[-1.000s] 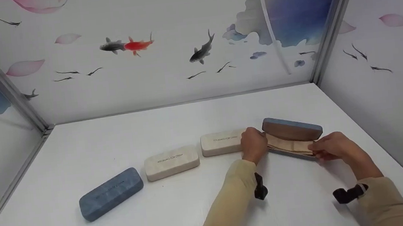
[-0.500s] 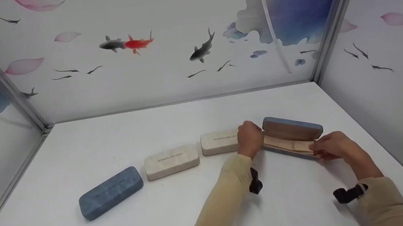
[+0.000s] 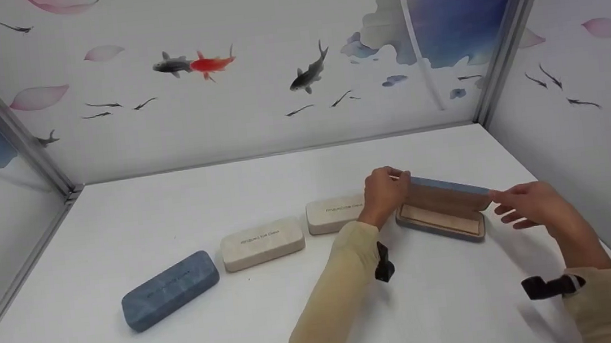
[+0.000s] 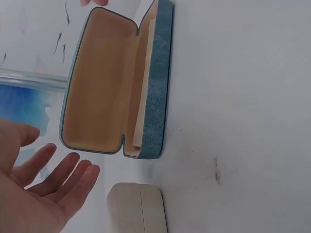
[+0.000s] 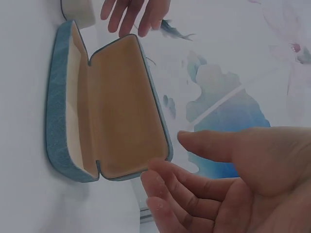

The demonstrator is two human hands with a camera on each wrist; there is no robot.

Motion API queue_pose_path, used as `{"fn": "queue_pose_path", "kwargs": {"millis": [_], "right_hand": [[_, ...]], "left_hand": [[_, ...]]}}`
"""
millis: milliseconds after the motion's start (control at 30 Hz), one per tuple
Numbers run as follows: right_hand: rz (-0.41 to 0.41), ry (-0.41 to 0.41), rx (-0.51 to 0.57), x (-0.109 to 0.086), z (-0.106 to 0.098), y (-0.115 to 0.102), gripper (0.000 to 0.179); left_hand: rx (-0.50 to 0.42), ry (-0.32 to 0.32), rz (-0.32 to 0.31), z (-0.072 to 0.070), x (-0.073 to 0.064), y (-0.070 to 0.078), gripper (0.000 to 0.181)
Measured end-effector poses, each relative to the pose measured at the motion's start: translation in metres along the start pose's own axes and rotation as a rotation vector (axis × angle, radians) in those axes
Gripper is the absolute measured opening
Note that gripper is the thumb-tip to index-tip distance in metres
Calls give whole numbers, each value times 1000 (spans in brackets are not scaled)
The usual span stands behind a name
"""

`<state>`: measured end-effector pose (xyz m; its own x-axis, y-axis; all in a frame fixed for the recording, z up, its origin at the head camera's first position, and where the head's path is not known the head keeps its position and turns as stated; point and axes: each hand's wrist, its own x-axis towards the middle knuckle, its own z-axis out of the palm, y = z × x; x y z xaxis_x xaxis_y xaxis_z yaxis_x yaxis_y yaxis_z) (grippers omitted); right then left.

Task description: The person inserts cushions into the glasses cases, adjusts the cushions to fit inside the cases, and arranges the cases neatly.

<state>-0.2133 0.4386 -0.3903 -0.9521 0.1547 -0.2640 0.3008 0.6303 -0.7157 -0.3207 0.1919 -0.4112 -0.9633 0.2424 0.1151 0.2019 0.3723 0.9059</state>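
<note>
A blue glasses case [image 3: 441, 222] stands with its lid up and its brown lining showing. A light tan folded cloth [image 4: 144, 97] lies in its bottom half. My left hand [image 3: 386, 192] is at the lid's left end; in the left wrist view its fingers are spread and apart from the lid [image 4: 97, 80]. My right hand [image 3: 536, 204] is at the lid's right end, thumb apart and fingers loosely bent, with fingertips [image 5: 154, 177] at the lid's corner. Whether they touch it, I cannot tell.
Left of the open case lie a cream glasses case [image 3: 335, 214], partly behind my left hand, another cream case [image 3: 262, 244] and a closed blue case [image 3: 170, 291]. Printed panels [image 3: 254, 114] wall the white table [image 3: 243, 337] at the back and sides.
My right hand has left the cloth at the case's right end and risen to the lid. My left hand has moved up and back along the left end. The cloth now lies flatter inside.
</note>
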Motion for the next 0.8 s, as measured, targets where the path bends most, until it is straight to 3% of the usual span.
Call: {"fn": "queue_pose_path", "kwargs": {"millis": [133, 267, 600, 800], "right_hand": [[-15, 79, 43, 2, 3, 1, 85], [11, 88, 111, 9, 9, 2, 94], [36, -74, 206, 25, 21, 10, 104], [48, -143, 262, 29, 25, 16, 104]], "left_hand": [[-41, -58, -19, 4, 3, 0, 35], [-34, -103, -64, 5, 4, 1, 46], [0, -189, -102, 5, 5, -8, 51], [48, -194, -102, 7, 8, -8, 53]]}}
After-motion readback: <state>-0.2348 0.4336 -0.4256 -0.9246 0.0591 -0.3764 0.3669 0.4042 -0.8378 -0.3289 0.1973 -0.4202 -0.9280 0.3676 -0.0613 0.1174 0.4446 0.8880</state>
